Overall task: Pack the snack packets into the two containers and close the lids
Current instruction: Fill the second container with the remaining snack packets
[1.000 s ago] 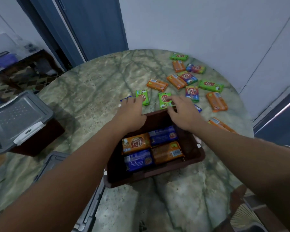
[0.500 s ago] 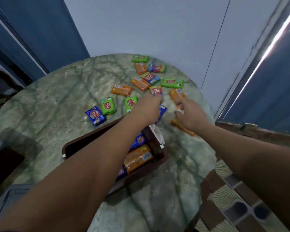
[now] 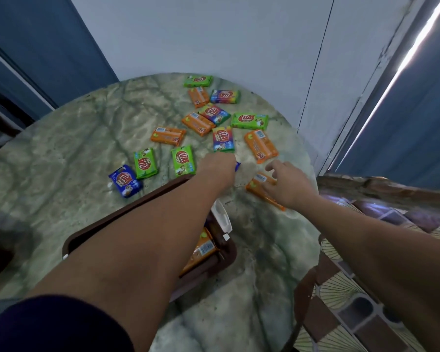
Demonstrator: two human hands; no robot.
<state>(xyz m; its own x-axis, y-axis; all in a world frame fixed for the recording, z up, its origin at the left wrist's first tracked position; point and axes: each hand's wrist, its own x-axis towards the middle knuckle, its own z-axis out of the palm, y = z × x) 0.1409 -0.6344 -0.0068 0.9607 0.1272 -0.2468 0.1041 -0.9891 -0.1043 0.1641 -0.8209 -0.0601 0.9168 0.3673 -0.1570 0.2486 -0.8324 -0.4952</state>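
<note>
Two bare forearms of mine stretched out over the round green marble table, my dark sleeve bunched at the near left. To the near right, beyond the table's edge, lay a patterned tiled floor. Under my left forearm sat the brown container, open, with an orange packet inside showing past my arm and a white latch at its right end.

Past the container, my left hand lay knuckles up on the table, fingers curled down over a blue packet of which only a corner showed; whether I truly gripped it I cannot tell. My right hand rested near the table's right edge, fingers loosely spread and bent, fingertips touching an orange packet lying flat beneath them, not closed round it.

Farther out the loose packets were scattered: a blue one at the left, two green ones beside it, then orange, rainbow and more green towards the far rim. Behind the table rose a pale wall, with a blue door on the left and a blue panel on the right.
</note>
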